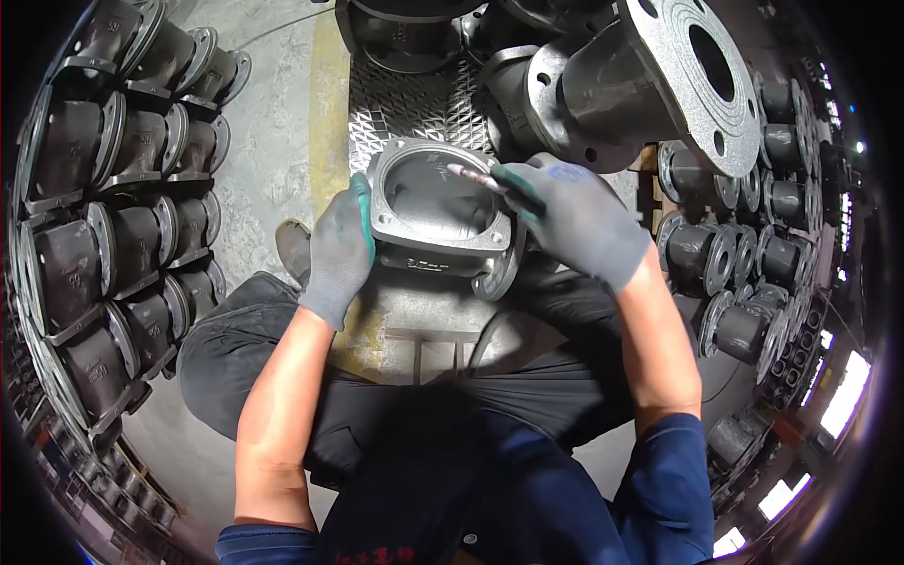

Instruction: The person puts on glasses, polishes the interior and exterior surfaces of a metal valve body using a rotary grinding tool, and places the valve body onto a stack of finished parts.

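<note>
A grey cast-metal valve body (381, 202) stands in front of me, its squarish top flange and round opening facing up. My left hand (341, 240), in a grey glove with green on the palm side, grips the flange's left edge. In my right hand (574, 212), gloved alike, is a slim hand tool (476, 177) with a pale pinkish tip. That tip is over the opening, near the right rim; whether it touches metal I cannot tell. The glove hides most of the tool's handle.
A large flanged pipe casting (617, 99) rises at the upper right, close to my right hand. Behind the valve body lies a patterned metal plate (400, 108). Stacked castings (66, 250) line the left, and more castings (697, 254) stand at the right. A yellow stripe (330, 104) marks the floor.
</note>
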Motion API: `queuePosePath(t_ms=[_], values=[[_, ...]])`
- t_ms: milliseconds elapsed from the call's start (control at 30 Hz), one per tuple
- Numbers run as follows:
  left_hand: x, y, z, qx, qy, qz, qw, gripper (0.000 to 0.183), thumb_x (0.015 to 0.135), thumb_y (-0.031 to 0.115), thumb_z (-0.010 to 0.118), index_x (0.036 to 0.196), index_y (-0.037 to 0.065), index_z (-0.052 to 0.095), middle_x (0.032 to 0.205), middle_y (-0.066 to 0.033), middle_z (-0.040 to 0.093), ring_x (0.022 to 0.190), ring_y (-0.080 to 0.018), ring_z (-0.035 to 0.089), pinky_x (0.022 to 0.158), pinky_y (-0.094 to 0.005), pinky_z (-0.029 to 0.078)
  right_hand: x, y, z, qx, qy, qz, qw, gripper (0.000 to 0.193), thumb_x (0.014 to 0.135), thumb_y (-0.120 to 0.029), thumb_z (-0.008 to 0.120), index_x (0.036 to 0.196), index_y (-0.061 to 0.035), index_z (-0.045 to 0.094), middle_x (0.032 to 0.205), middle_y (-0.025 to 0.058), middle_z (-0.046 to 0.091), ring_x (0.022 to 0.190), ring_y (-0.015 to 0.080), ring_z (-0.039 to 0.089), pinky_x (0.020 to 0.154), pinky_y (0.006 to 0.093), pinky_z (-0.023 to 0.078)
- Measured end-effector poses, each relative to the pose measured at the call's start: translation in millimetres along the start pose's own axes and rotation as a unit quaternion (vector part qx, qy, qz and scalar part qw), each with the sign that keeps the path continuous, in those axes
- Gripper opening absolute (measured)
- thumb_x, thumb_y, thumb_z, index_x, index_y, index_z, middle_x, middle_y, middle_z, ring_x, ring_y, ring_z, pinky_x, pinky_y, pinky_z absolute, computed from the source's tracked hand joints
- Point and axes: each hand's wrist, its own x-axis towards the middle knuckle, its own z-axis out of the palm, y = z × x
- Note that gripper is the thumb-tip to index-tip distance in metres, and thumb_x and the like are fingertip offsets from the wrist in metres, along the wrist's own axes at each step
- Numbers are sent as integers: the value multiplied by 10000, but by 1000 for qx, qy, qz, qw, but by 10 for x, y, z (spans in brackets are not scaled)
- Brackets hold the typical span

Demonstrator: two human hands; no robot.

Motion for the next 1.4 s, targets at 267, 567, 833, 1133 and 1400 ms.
queuePosePath(t_ms=[267, 567, 833, 1133, 1400], values=[[-97, -88, 48, -1, 66, 117, 991, 358, 1212, 283, 466, 1303, 29, 699, 1130, -259, 723, 998, -467, 711, 840, -538, 573, 461, -169, 71, -184, -164, -8, 969, 242, 970, -99, 659, 1187, -50, 753, 965, 190, 743, 931, 395, 762, 820, 507, 621], [-130, -68, -35, 12, -15, 95, 995, 520, 1017, -47, 563, 1536, -69, 557, 1200, -292, 707, 1002, -474, 721, 877, -521, 615, 500, -237, 163, -204, -157, -7, 966, 237, 964, -84, 642, 1163, -32, 760, 958, 207, 750, 952, 394, 772, 843, 502, 629], [-152, -47, 9, -15, 10, 36, 999, 368, 1120, 224, 522, 1367, -17, 649, 1104, -289, 712, 1008, -492, 710, 875, -542, 582, 597, -332, 96, -220, -203, 7, 954, 176, 953, -104, 668, 1076, -26, 767, 1012, 211, 773, 1016, 401, 771, 887, 503, 623], [-155, -83, 16, -79, 35, 25, 996, 515, 1187, 453, 489, 1209, -2, 728, 1070, -305, 726, 1039, -523, 701, 908, -554, 554, 437, -41, 127, -48, -104, 39, 993, 175, 970, -126, 712, 1120, -43, 746, 1064, 226, 773, 1078, 441, 741, 962, 523, 590], [-158, -169, 86, 39, 70, 140, 987, 329, 1194, 229, 510, 1393, 23, 672, 1166, -232, 718, 962, -443, 725, 812, -527, 594, 402, 89, 185, 20, -66, 38, 997, 200, 970, -112, 731, 1156, -42, 754, 1081, 221, 778, 1061, 445, 746, 918, 495, 597]])
